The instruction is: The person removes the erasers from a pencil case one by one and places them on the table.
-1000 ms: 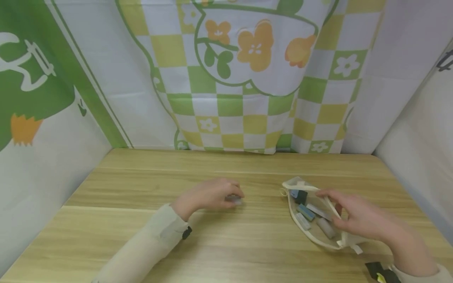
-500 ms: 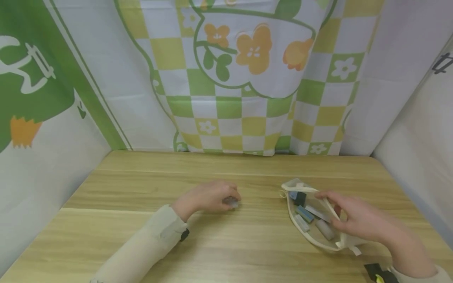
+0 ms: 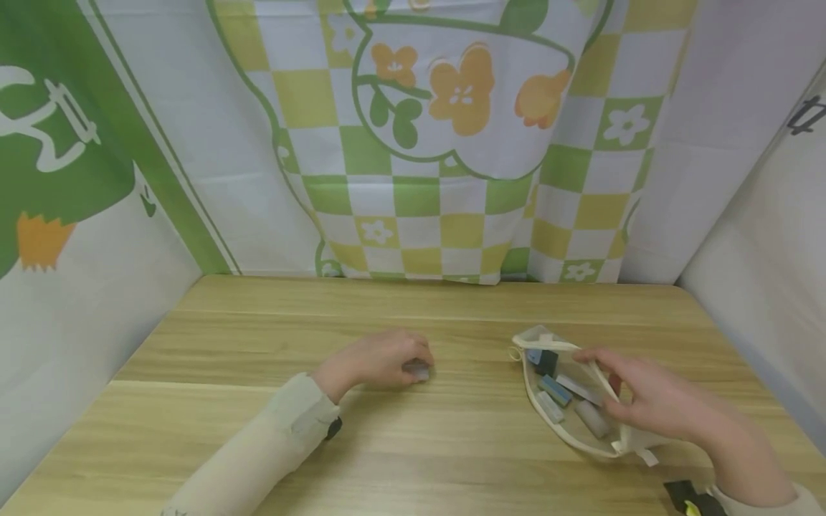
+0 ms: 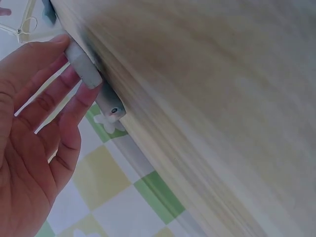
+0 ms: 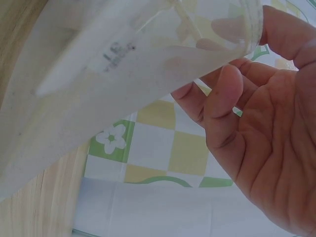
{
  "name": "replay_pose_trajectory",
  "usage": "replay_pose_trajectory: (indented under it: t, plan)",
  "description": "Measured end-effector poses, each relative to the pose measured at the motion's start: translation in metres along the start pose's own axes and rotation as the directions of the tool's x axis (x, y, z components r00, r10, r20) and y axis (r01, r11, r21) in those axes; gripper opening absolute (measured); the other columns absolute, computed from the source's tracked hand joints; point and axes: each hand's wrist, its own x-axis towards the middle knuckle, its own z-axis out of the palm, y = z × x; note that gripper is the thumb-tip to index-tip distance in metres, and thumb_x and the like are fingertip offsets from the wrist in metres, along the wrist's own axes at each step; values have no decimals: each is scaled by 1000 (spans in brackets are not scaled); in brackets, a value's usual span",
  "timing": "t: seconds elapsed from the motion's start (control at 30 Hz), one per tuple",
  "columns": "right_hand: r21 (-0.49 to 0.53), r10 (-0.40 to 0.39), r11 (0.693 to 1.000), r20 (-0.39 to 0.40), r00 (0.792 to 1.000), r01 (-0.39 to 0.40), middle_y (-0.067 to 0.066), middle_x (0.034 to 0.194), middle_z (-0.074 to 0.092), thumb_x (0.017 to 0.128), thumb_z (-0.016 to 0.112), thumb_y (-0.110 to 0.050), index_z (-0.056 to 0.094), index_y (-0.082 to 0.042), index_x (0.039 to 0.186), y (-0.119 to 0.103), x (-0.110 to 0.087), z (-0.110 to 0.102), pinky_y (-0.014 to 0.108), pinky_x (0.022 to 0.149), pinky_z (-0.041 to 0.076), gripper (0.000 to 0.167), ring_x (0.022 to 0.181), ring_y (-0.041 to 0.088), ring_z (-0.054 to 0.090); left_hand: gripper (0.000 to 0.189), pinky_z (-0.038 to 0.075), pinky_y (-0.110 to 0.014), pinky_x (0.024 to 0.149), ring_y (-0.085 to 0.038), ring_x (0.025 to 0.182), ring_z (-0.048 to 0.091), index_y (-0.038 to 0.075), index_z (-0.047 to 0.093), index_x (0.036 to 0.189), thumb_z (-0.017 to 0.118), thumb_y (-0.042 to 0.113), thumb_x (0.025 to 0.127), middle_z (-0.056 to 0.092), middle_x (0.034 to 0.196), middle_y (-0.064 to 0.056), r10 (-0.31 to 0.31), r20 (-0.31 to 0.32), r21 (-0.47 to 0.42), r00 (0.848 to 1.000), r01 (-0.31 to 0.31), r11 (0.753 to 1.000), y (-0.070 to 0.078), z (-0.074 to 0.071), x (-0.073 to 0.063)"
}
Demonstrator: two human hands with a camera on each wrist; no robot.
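My left hand point(image 3: 383, 358) is low over the middle of the table. It pinches a small grey block point(image 4: 83, 63) between thumb and fingertips. Just beyond that block, the left wrist view shows a blue-grey piece point(image 4: 111, 102) with a dark eye-like dot. At the right lies a see-through zip pouch point(image 3: 574, 444) with a cream edge, its mouth spread. My right hand point(image 3: 665, 394) holds the pouch's right rim, thumb on one side and fingers on the other. Inside are a blue-striped block point(image 3: 555, 390), a grey cylinder point(image 3: 592, 418), a dark piece point(image 3: 547, 362) and several pale bars.
The wooden table point(image 3: 271, 322) reaches back to a hanging checked curtain point(image 3: 419, 208). White cloth walls close in both sides. A ring pull point(image 3: 515, 353) hangs at the pouch's left corner, and a white tab point(image 3: 647, 457) sticks out at its near end.
My left hand has shifted slightly left with the grey block between its fingers. My right hand and the pouch stay nearly where they were.
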Motion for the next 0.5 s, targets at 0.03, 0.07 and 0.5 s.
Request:
replay_pose_trajectory:
  t: [0.03,0.07,0.5]
  plan:
    - [-1,0,1000,-1,1000,0,6,121,64,82,69,-6,52,-11,136,0,0,0,20,53,40,57,76,-2,45,19,48,-21,74,-10,83,57,12,75,108,69,10,89,68,101,1,0,3,4,1000,0,1000,0,0,0]
    - [-1,0,1000,-1,1000,0,6,121,64,82,69,-6,52,-12,136,0,0,0,20,53,40,58,76,-2,45,19,48,-21,75,-10,83,57,13,75,108,69,10,89,68,102,1,-2,8,6,1000,2,1000,0,0,0]
    - [-1,-2,1000,3,1000,2,6,121,65,82,69,-6,51,-10,137,0,0,0,20,54,40,58,77,-3,46,22,48,-20,76,-10,85,58,16,74,111,69,12,90,68,106,5,-40,49,21,998,39,999,0,4,2]
